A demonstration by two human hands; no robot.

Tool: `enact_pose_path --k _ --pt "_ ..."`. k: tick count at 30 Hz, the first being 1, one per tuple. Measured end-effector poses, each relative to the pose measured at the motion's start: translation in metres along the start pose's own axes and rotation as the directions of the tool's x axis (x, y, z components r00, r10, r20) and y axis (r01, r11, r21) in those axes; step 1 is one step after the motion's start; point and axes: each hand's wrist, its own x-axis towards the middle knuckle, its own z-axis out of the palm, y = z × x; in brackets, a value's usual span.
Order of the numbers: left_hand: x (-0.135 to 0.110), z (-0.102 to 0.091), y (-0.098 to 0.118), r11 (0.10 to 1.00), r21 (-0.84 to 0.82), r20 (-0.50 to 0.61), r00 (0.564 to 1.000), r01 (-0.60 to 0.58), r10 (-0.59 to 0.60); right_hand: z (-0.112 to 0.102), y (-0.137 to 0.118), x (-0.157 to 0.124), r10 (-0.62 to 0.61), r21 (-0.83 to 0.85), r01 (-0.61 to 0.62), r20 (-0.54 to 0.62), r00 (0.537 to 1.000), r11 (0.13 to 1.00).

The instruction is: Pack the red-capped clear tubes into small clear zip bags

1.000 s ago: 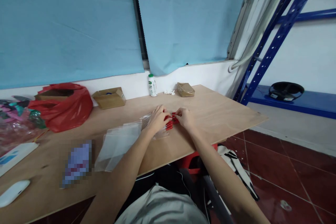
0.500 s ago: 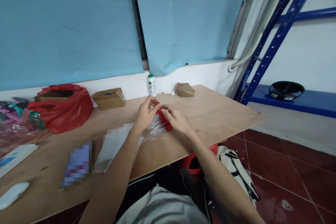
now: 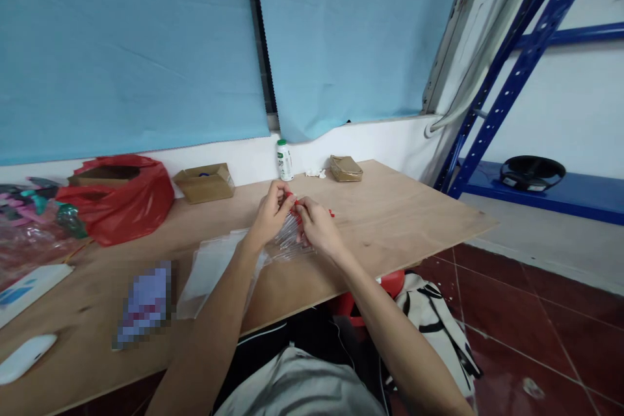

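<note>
A bundle of thin clear tubes with red ends (image 3: 288, 234) lies on the wooden table in front of me, partly covered by my hands. My left hand (image 3: 271, 213) pinches a small red piece (image 3: 289, 195) between thumb and fingers at the far end of the bundle. Close beside it, my right hand (image 3: 316, 224) has its thumb and forefinger pressed together at the same red part, its other fingers curled over the tubes. Another bit of red (image 3: 332, 213) shows past my right knuckles. Under my left forearm lie clear plastic bags (image 3: 207, 266).
Along the wall stand a red plastic bag (image 3: 131, 208), an open cardboard box (image 3: 207, 190), a white bottle with a green cap (image 3: 283, 162) and a small taped carton (image 3: 346, 169). A white rounded object (image 3: 26, 357) lies front left. A blue shelf (image 3: 585, 198) is at right.
My right hand has turned and closed in towards my left, its fingers now covering much of the red ends that showed before. My left hand stays nearly in place.
</note>
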Motion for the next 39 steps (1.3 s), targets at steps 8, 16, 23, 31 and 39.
enact_pose_path --k 8,16,23,31,39 --pt "-0.001 -0.002 0.006 0.993 0.121 0.034 0.999 -0.003 -0.001 0.012 0.011 -0.003 -0.195 -0.253 0.149 -0.166 0.967 0.956" --pt "-0.005 0.013 0.011 0.997 0.08 -0.177 0.984 -0.012 0.027 0.009 0.002 -0.013 -0.163 -0.5 0.046 -0.192 0.968 0.865" --pt "-0.001 0.018 0.029 0.996 0.021 -0.358 0.929 -0.092 0.093 0.006 -0.013 -0.018 -0.203 -0.54 0.051 -0.225 0.953 0.84" --pt "-0.002 0.019 0.05 0.986 -0.037 -0.495 0.86 -0.164 0.124 0.002 -0.036 -0.025 -0.239 -0.619 0.063 -0.205 0.949 0.783" --pt "-0.003 0.029 0.05 0.968 -0.215 -0.568 0.823 -0.13 -0.016 0.004 -0.044 -0.028 -0.222 -0.644 0.055 -0.181 0.958 0.763"
